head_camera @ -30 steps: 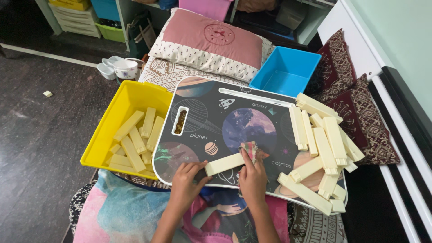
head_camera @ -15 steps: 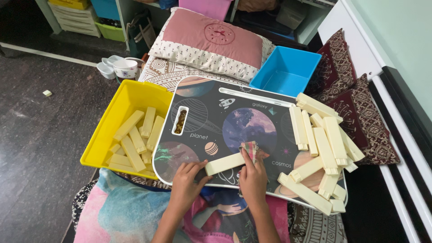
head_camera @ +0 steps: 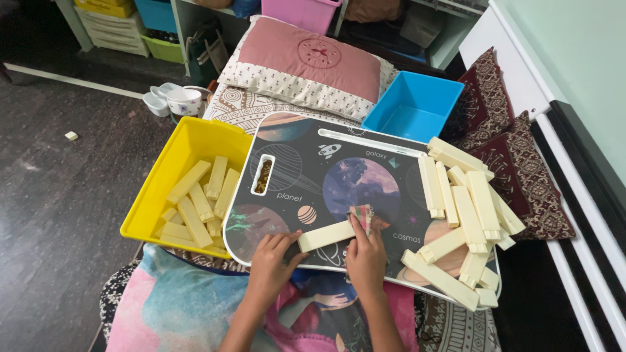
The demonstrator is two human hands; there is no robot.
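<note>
Cream block [head_camera: 325,235]: lying flat near the front edge of the lap tray [head_camera: 306,156], a long pale bar angled slightly up to the right, and I've got both hands on it.
Left hand [head_camera: 272,256]: fingertips pressed on the block's left end, pinning it to the tray; fingers curled down, not wrapped round it.
Right hand [head_camera: 365,255]: grip clenched on a small checked cloth [head_camera: 362,215], which sits at the block's right end, touching it.
Step in hand: by my read, wiping this one block, left hand steadying while the right works the cloth along it.
Yellow bin [head_camera: 189,140]: off the tray's left edge, holding a loose layer of the same cream blocks.
Block pile [head_camera: 466,215]: heaped along the tray's right edge and front right corner, some overhanging.
Blue bin [head_camera: 413,104]: beyond the tray's far right corner, nothing in it that I can see.
Next move, my guess: keep the left end pinned and draw the cloth leftwards over the top face; then the block needs lifting clear, and the yellow bin is the near candidate.
</note>
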